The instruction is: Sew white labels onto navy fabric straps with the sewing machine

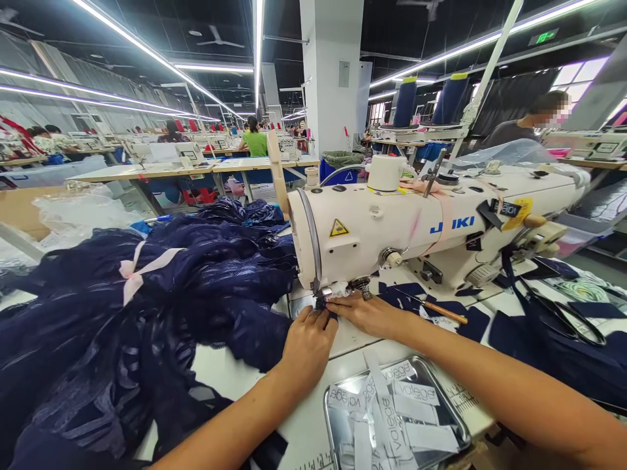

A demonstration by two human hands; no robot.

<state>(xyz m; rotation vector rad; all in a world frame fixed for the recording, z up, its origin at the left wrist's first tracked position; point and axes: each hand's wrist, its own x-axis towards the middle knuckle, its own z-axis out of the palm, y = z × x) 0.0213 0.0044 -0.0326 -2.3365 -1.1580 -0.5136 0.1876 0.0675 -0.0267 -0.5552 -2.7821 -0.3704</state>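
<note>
A white JUKI sewing machine (362,225) stands across the table, its head over the needle area. Just below the needle, my left hand (309,336) has its fingers bent together on a small bit of navy fabric (321,304). From the right, my right hand (365,314) reaches in with fingertips pinched at the same piece, close to the presser foot. Most of that fabric is hidden under the fingers. A large heap of navy lace garments (196,274), tied with a pale pink strip (147,267), lies left of the machine.
A metal tray (460,418) in front holds several white printed labels (416,391). A wooden-handled tool (445,312), navy scraps (477,323) and black scissors (571,320) lie to the right. Thread cones (405,103) stand behind; people sit at machines farther back.
</note>
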